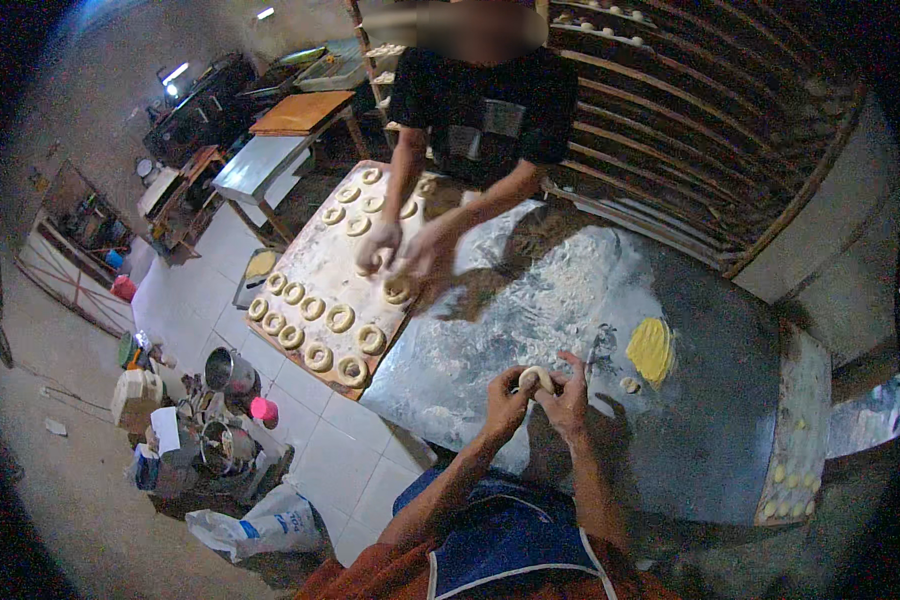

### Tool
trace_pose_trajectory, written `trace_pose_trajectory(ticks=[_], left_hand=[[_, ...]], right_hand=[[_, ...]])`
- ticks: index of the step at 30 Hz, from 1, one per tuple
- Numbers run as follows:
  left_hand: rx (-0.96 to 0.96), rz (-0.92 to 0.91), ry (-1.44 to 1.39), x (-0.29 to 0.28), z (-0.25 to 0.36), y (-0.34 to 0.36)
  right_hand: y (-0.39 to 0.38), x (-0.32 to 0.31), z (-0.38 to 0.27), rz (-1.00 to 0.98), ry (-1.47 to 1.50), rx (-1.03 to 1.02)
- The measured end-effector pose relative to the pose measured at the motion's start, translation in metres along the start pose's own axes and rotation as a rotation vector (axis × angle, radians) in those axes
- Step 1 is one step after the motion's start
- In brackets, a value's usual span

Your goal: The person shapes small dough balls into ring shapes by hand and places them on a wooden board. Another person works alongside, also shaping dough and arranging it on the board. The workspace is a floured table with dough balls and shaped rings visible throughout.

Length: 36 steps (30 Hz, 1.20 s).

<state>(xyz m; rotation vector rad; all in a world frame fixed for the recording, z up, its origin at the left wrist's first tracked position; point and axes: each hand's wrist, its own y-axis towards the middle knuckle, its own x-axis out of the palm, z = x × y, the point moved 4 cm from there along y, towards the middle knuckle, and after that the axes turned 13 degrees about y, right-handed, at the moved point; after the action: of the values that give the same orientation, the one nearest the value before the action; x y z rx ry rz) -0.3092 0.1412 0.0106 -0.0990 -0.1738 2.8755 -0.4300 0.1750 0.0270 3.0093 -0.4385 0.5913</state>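
At the far left, on the tiled floor, stand metal pots (228, 372) and a white sack (270, 522). Next comes a floured wooden board (310, 262) carrying rows of pale dough rings (318, 357), and over its upper end a co-worker's hands (402, 252) rest on another ring. The board lies against the left edge of a metal table (710, 400), dusted white with flour.

Over the table's near edge, the left hand (503, 402) and right hand (568, 398) meet around a small piece of dough (535, 377): pale, smooth, rounded like a short roll (too small to tell whether it has a hole). It sits pinched between both sets of fingertips, held just above the floured surface. Both hands are curled nearly closed on it, thumbs towards the person, forearms rising from the lower edge and converging.

Further right lies a flat yellow disc (651, 349), and at the far right a tray (805, 420) holds small yellowish dough balls (792, 480).
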Motion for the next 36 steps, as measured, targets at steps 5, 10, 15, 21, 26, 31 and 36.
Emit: trace_pose_trajectory(ticks=[5, 10, 15, 21, 26, 31, 36], left_hand=[[-0.094, -0.304, -0.447, -0.005, -0.008, 0.005], [-0.157, -0.234, -0.521, -0.012, -0.02, 0.0], [0.09, 0.066, -0.148, -0.04, -0.025, 0.028], [0.173, 0.159, 0.386, -0.04, 0.008, 0.03], [-0.263, 0.172, -0.536, -0.036, -0.044, 0.052], [0.278, 0.332, 0.296, -0.063, -0.037, 0.065], [0.175, 0.184, 0.213, -0.085, -0.017, 0.076]], right_hand=[[0.005, -0.001, -0.001, -0.185, 0.254, 0.295], [0.027, -0.046, 0.078, 0.076, -0.046, 0.195], [0.021, 0.011, 0.039, 0.316, 0.529, 0.124], [0.036, 0.055, 0.013, 0.132, -0.332, 0.266], [0.047, 0.055, 0.048, 0.171, -0.332, 0.038], [0.064, 0.035, 0.101, 0.175, -0.275, 0.331], [0.061, 0.064, 0.078, 0.263, -0.131, 0.042]])
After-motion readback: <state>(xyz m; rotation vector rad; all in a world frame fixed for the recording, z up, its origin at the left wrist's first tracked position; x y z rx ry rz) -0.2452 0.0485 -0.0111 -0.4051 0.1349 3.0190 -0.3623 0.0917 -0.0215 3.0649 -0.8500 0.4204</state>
